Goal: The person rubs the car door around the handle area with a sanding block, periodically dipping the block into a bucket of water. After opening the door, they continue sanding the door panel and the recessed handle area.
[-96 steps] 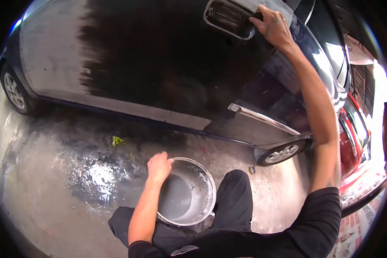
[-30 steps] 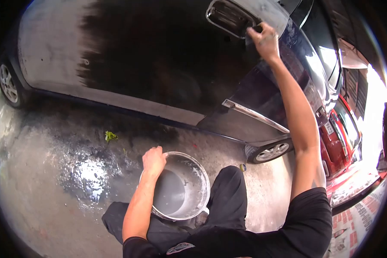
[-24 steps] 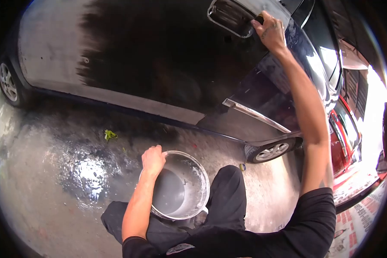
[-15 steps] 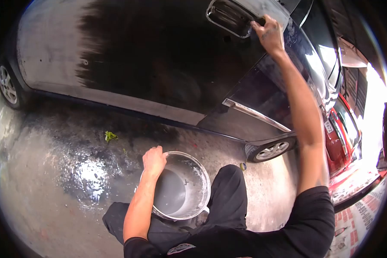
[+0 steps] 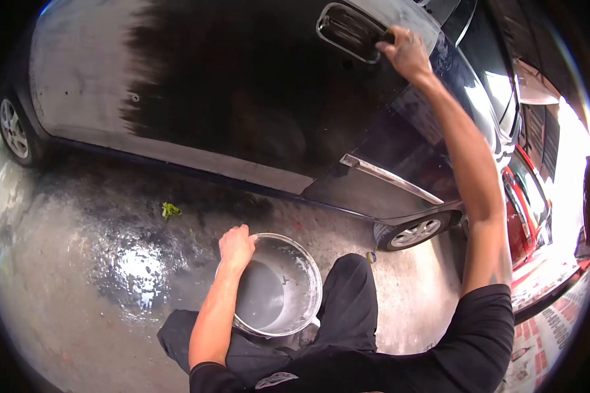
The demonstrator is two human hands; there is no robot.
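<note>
My left hand (image 5: 236,247) is closed over the rim of a round bucket (image 5: 313,267) that stands between my legs. Cloudy grey water (image 5: 261,295) lies in the bottom of it. At the end of my outstretched arm, my right hand (image 5: 406,54) is at the right end of a rounded rectangular recess (image 5: 351,33) in the side of a dark car (image 5: 242,85). Its fingers are curled at the recess edge around something dark, mostly hidden, that I cannot make out. Wet, dark surface covers the middle of the panel, with dull grey (image 5: 78,72) to the left.
Wheels (image 5: 413,234) sit at both ends of the car. On the wet concrete floor (image 5: 85,262) lie a yellow-green scrap (image 5: 170,209) and a small roll-like item (image 5: 372,257). A red car (image 5: 521,216) stands at the right, near a printed banner (image 5: 550,334).
My right hand has shifted slightly down and left along the recess edge, its wrist turning a little. My left hand stays on the bucket rim.
</note>
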